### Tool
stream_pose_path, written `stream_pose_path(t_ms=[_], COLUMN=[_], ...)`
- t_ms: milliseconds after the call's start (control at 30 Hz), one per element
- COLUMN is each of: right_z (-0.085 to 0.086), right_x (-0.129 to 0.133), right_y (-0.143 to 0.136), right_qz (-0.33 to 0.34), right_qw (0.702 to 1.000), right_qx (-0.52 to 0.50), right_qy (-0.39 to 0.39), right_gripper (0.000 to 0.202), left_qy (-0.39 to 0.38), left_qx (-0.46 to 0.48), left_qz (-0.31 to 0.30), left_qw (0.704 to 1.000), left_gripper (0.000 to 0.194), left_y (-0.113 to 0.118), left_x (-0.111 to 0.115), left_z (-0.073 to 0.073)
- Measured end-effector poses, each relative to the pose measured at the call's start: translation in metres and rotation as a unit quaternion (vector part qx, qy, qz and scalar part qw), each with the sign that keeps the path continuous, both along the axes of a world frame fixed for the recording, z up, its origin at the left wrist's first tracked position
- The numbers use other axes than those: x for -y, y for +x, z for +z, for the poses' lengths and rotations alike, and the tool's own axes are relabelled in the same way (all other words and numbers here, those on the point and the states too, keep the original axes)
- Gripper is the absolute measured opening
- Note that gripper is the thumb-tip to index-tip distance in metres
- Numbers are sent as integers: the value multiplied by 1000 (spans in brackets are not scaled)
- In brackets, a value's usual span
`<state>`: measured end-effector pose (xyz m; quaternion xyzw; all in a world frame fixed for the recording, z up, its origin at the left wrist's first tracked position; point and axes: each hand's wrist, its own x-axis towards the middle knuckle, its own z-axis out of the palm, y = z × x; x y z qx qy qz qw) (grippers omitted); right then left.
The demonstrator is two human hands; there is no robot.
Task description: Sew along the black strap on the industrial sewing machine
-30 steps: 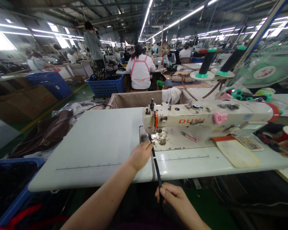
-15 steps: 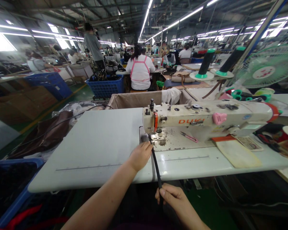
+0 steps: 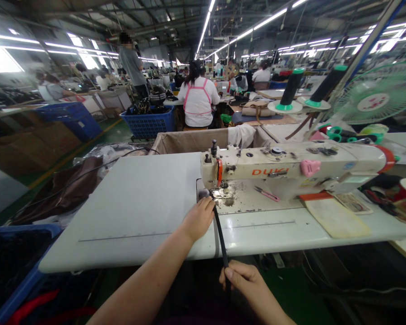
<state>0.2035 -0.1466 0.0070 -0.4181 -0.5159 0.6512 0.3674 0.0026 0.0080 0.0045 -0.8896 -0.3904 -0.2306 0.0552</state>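
Note:
A narrow black strap [image 3: 221, 237] runs from under the presser foot of the sewing machine [image 3: 284, 169] down over the table's front edge. My left hand [image 3: 200, 219] rests on the table close to the needle, its fingers closed on the strap's upper part. Below the edge, my right hand [image 3: 242, 277] pinches the strap between thumb and fingers, and the lower end hangs into shadow. The fingertips of my left hand partly hide where the strap meets the machine. Pink-handled snips [image 3: 267, 193] lie on the machine bed to the right.
The white table [image 3: 149, 194] has a printed ruler along its front. A yellowish pad [image 3: 336, 216] lies at the right. Thread cones [image 3: 289, 90] and a fan [image 3: 375, 97] stand behind the machine. At left is a blue crate [image 3: 20, 271]. A person [image 3: 198, 99] sits ahead, facing away.
Both hands hold the strap in nearly the same places. The left hand has moved very slightly toward the needle; little else differs.

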Motion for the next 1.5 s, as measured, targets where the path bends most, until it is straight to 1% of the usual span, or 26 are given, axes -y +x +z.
stream_pose_path(t_ms=[133, 233, 333, 533, 667, 833, 933, 1000, 1067, 1167, 1267, 1333, 1433, 1500], right_z=[-1, -1, -1, 1, 0, -4, -7, -8, -9, -6, -1, 2, 4, 4], right_x=[0, 0, 0, -1, -1, 1, 0, -1, -3, -6, -9, -11, -12, -11], right_y=[0, 0, 0, -1, -1, 0, 0, 0, 0, -1, -3, -6, -9, -11], right_qz=[0, -7, -9, -5, -5, -7, 3, -1, -14, -37, -57, -64, -63, -59], right_qw=[1000, 1000, 1000, 1000, 1000, 1000, 1000, 999, 998, 997, 997, 998, 994, 993], right_qx=[-2, -9, -9, -11, -6, 1, 0, 5, 8, 2, -5, -25, -69, -77], right_qy=[-1, -5, -10, -3, -3, 2, 17, 41, 59, 61, 46, 6, -63, -72], right_gripper=[59, 57, 55, 56, 56, 55, 55, 52, 49, 46, 43, 43, 49, 50], left_qy=[-11, 1, 27, 54, 77, 68, 51, 58, 71, 78, 77, 77, 83, 85], left_qx=[2, 3, -3, -14, -18, -30, -33, -31, -29, -24, -21, -23, -28, -30], left_qz=[9, 16, 9, 1, -10, -14, -13, -17, -23, -29, -23, -19, -23, -21], left_qw=[1000, 1000, 1000, 998, 997, 997, 998, 998, 997, 996, 997, 997, 996, 996], left_gripper=[33, 30, 25, 27, 23, 21, 21, 20, 19, 19, 20, 20, 21, 21], left_y=[-1, -1, -1, -2, -2, -2, -3, -3, -3, -2, -1, 0, 0, -1], left_x=[1, 2, 4, 3, 4, 6, 6, 6, 6, 6, 6, 7, 7, 7], left_z=[-1, -2, -2, -3, -1, 2, 2, 3, 4, 5, 4, 4, 5, 5])
